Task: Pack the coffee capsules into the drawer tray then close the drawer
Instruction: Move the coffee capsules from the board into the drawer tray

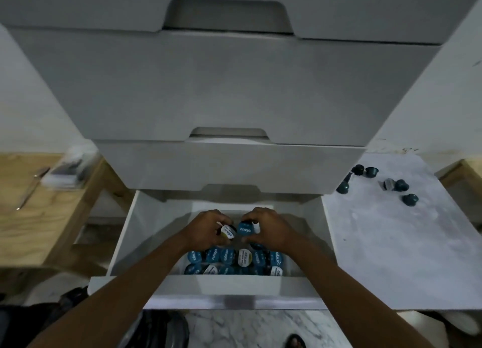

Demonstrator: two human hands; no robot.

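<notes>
The bottom drawer (122,246) of a white cabinet stands pulled out below me. Inside it a tray (182,265) holds two rows of coffee capsules (228,256), most with blue lids, a few white. Both my hands are over the drawer's middle. My left hand (206,229) grips a white-lidded capsule (228,231). My right hand (271,229) grips a blue-lidded capsule (244,229) right beside it. Several loose dark capsules (375,183) lie on the white surface to the right.
Closed white drawers (229,87) stack above the open one. A wooden table (31,204) at left carries a clear plastic packet (65,170) and a metal tool (32,188). The white slab (404,243) at right sits beside the drawer. Marble floor and a foot (296,341) show below.
</notes>
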